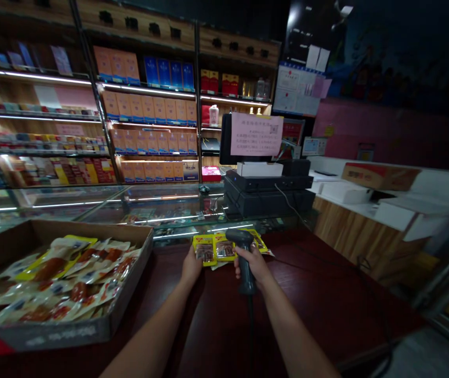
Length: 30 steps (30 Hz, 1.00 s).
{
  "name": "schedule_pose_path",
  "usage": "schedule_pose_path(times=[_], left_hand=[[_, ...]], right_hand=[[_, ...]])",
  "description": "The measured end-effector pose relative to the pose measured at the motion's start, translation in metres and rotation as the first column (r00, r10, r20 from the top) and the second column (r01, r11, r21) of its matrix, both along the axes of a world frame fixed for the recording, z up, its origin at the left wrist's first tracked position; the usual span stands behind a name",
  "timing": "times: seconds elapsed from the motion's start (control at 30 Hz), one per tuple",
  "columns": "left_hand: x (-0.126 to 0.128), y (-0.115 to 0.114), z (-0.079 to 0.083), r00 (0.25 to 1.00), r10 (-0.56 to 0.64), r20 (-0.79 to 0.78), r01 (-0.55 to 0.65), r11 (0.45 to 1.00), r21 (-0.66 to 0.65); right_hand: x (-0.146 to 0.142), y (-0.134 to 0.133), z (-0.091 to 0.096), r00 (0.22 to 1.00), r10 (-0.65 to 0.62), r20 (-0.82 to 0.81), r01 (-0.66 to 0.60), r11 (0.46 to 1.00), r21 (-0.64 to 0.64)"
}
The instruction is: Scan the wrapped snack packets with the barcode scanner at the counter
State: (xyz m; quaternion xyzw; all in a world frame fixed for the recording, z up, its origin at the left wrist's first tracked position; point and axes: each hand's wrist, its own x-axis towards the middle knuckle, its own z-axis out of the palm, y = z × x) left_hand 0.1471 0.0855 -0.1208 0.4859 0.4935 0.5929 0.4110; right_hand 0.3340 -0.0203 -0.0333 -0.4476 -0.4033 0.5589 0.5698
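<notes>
My right hand [253, 265] grips a dark handheld barcode scanner [243, 242], its head pointing down at several yellow snack packets [224, 247] lying on the dark red counter [311, 294]. My left hand [191, 265] rests on the left end of those packets, holding one yellow packet [204, 249] by its near edge. The scanner's cable runs back toward me along the counter.
A shallow cardboard box [130, 294] full of several snack packets sits at the left. Beyond the counter are a glass display case [157, 207], a black cash register with a paper notice [256, 134], and lit shelves of boxed goods [149, 110]. White boxes lie at right.
</notes>
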Motion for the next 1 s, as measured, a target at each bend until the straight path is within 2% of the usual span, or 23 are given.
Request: schedule_pose_path(times=[0.27,0.43,0.6,0.73,0.83,0.9,0.93,1.0], left_hand=[[0.017,0.012,0.002,0.988,-0.052,-0.148,0.054,0.998,0.011],[0.014,0.0,0.01,0.97,0.069,-0.233,-0.047,0.994,0.101],[-0.01,-0.02,0.037,0.976,0.095,-0.196,-0.064,0.985,0.16],[-0.057,-0.032,0.071,0.937,0.202,-0.285,-0.12,0.952,0.28],[-0.115,-0.031,0.097,0.802,0.307,-0.513,-0.193,0.945,0.264],[-0.157,-0.026,0.112,0.637,0.327,-0.698,-0.27,0.943,0.196],[-0.177,-0.023,0.117,0.538,0.307,-0.785,-0.307,0.939,0.157],[-0.211,-0.016,0.123,0.356,0.18,-0.917,-0.358,0.933,0.044]], right_hand=[[0.002,-0.003,-0.005,0.999,-0.033,-0.01,0.033,0.999,-0.032],[-0.009,-0.001,-0.005,1.0,-0.023,-0.006,0.023,0.999,-0.046],[-0.035,0.005,-0.012,1.0,0.014,0.012,-0.013,0.998,-0.054],[-0.065,0.01,-0.018,0.995,0.097,-0.024,-0.098,0.993,-0.068],[-0.089,0.013,-0.023,0.981,0.187,-0.048,-0.19,0.98,-0.064],[-0.101,0.014,-0.028,0.967,0.245,-0.064,-0.249,0.967,-0.056],[-0.106,0.014,-0.03,0.961,0.265,-0.072,-0.269,0.961,-0.055],[-0.112,0.014,-0.038,0.956,0.281,-0.089,-0.287,0.956,-0.055]])
